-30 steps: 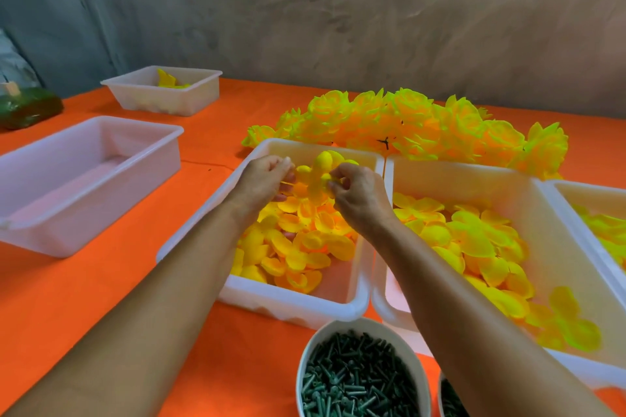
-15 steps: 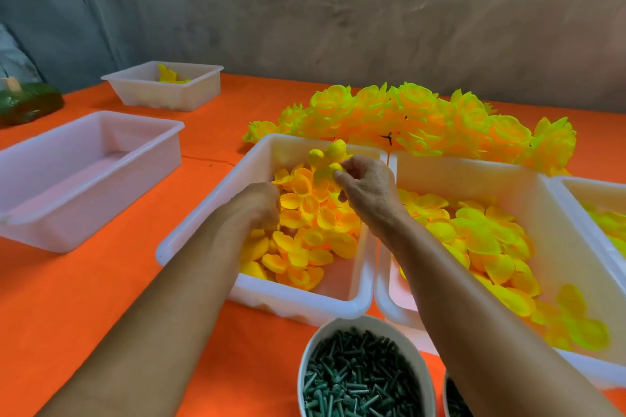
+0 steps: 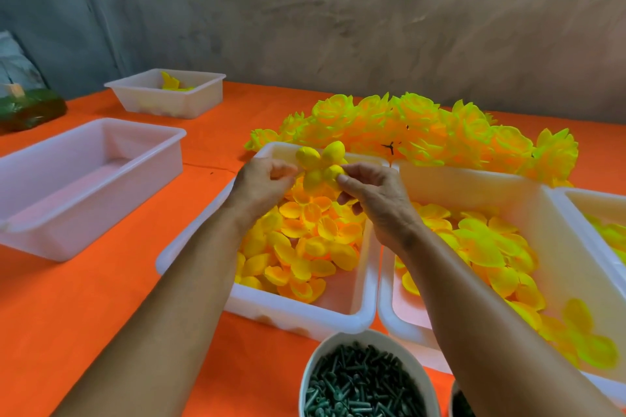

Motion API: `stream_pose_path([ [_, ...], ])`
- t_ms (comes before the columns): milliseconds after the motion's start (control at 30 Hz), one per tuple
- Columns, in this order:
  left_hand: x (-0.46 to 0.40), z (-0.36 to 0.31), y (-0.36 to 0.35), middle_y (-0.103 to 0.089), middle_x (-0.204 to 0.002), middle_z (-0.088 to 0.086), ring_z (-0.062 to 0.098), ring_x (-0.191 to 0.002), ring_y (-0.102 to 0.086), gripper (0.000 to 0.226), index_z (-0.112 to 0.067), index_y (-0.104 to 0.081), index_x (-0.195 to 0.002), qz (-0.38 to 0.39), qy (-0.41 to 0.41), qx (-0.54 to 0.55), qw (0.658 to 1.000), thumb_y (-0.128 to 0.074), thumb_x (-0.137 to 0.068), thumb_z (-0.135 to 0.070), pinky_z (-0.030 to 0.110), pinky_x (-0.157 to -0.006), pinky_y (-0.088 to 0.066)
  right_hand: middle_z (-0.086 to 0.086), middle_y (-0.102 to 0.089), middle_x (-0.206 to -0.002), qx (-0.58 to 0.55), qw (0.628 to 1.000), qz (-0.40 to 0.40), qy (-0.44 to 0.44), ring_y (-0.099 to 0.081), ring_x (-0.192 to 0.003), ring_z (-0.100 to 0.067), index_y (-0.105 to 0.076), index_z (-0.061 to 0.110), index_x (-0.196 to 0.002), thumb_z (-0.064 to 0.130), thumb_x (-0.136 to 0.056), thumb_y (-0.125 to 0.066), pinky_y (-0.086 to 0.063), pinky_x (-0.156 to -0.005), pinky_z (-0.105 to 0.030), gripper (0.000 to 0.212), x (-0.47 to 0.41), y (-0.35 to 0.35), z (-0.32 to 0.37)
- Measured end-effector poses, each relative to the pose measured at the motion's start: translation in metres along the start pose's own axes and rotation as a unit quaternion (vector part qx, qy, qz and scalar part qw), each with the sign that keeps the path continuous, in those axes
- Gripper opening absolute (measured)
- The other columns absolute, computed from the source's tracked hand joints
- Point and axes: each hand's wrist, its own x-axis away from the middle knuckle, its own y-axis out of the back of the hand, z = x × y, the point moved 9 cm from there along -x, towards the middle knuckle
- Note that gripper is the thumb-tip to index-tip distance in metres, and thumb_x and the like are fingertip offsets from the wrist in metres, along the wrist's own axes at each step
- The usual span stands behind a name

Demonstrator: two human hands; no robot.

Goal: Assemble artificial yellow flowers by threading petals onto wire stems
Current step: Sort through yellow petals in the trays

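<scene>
- L hand (image 3: 262, 179) & R hand (image 3: 372, 193) both pinching one four-lobed petal piece (image 3: 320, 166), held between them, above tray (image 3: 298, 310) of loose petals.
- Risk: stem not visible; thin pinch slipping, piece dropping back into pile below hands.
- Lobes creasing if fingers squeezing harder.

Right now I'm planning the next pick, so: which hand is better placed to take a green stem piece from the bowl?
Probably the right hand: the bowl of green pieces sits below its forearm. Both hands pinch the petal cluster, so the left hand would have to hold it alone.
</scene>
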Motion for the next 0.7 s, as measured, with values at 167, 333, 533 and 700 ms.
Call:
stream_pose_path([
  [167, 0.008, -0.014, -0.019, -0.07, -0.073, -0.003, 0.007, -0.063, -0.064, 0.018, -0.014, -0.067, -0.092, 0.074, 0.005, 0.178, 0.981, -0.071, -0.079, -0.028, 0.021, -0.053, -0.049, 0.0, -0.061, -0.059, -0.007, 1.0, 0.004, -0.005, -0.055, -0.047, -0.007, -0.067, 0.007, -0.086, 0.006, -0.087, -0.064, -0.036, -0.041, -0.018, 0.004, 0.0, 0.002, -0.002],
  [333, 0.017, -0.038, -0.021, -0.051, -0.049, -0.015, -0.001, -0.049, -0.042, 0.037, -0.025, -0.051, -0.059, 0.012, -0.17, -0.002, 0.985, -0.073, -0.074, 0.0, 0.015, -0.048, -0.035, -0.007, -0.061, -0.059, 0.143, 0.988, -0.051, -0.028, -0.056, -0.038, -0.007, -0.061, 0.014, -0.07, 0.007, -0.084, -0.068, -0.04, -0.038, -0.02, 0.017, -0.003, 0.001, -0.008],
  [533, 0.012, -0.033, -0.019, -0.06, -0.068, 0.005, 0.007, -0.053, -0.055, 0.022, -0.016, -0.061, -0.086, 0.044, -0.089, 0.218, 0.971, -0.067, -0.08, 0.004, 0.019, -0.046, -0.042, 0.007, -0.061, -0.066, 0.082, 0.995, -0.05, -0.002, -0.054, -0.054, -0.001, -0.066, 0.022, -0.081, 0.025, -0.089, -0.062, -0.04, -0.046, -0.018, 0.009, -0.002, 0.005, -0.001],
  [700, 0.014, -0.028, -0.031, -0.066, -0.064, -0.01, 0.001, -0.061, -0.062, 0.024, -0.018, -0.062, -0.085, 0.105, -0.046, 0.264, 0.958, -0.067, -0.077, 0.003, 0.015, -0.053, -0.047, 0.008, -0.065, -0.07, -0.013, 0.999, -0.041, 0.012, -0.057, -0.062, 0.0, -0.07, 0.016, -0.089, 0.022, -0.093, -0.057, -0.042, -0.054, -0.013, 0.015, 0.003, 0.003, 0.003],
])
